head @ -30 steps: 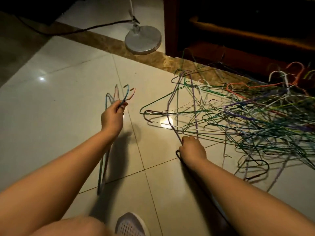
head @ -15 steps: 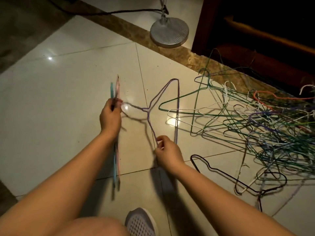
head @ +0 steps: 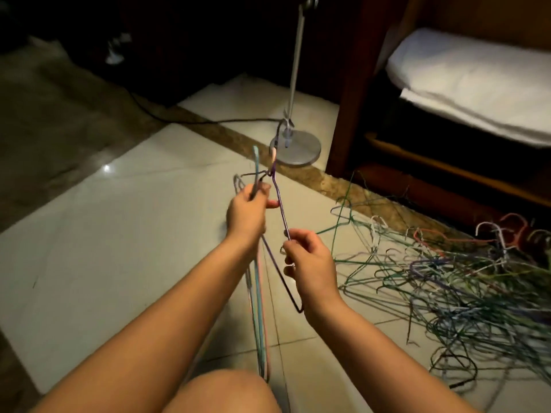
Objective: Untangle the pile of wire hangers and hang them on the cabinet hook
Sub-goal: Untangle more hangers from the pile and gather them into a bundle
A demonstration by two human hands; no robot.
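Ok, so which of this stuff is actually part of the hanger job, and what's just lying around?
Part of the job:
- tangled hanger pile on the floor
- purple hanger, pinched by the right hand
- hanger bundle, gripped by the left hand

Just lying about:
- lamp stand
- black cable
- folded white bedding on the wooden shelf

No hook is in view.

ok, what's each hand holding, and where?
Left hand grips a bunch of hangers just below their hooks. Right hand pinches the purple hanger partway down its sloping arm.
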